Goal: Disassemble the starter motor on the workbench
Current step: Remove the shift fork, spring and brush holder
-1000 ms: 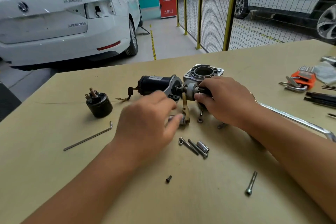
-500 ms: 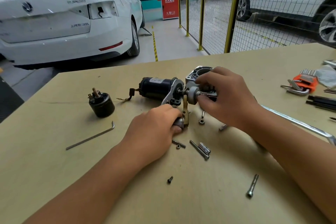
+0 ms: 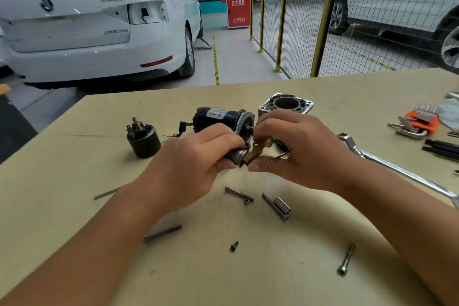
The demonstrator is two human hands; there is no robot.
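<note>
Step in hand: judged to be freeing the brass-coloured forked shift lever (image 3: 258,150) and the small grey metal plunger cylinder (image 3: 237,156) from the shaft end of the black cylindrical starter motor body (image 3: 218,118), which lies on its side at the middle of the pale wooden workbench (image 3: 74,206).
Left hand (image 3: 191,169): fingers curled round the plunger cylinder, thumb below it.
Right hand (image 3: 295,149): pinching the lever, thumb at its near end, fingers curled over its far end.
Method advised: steady the plunger with the left hand and ease the fork off squarely; twisting could bend its prongs. Lay loose parts with the grey socket-head bolts (image 3: 238,193) near the hands.
Removed parts: black round solenoid (image 3: 143,140) stands well to the left; cast aluminium nose housing (image 3: 285,104) sits just beyond the right hand.
Hidden: the fork-to-shaft joint and the pinion lie under the right fingers; whether the lever is already free cannot be told.
Cut off: the long chrome ring spanner (image 3: 397,171) runs behind the right forearm.
</note>
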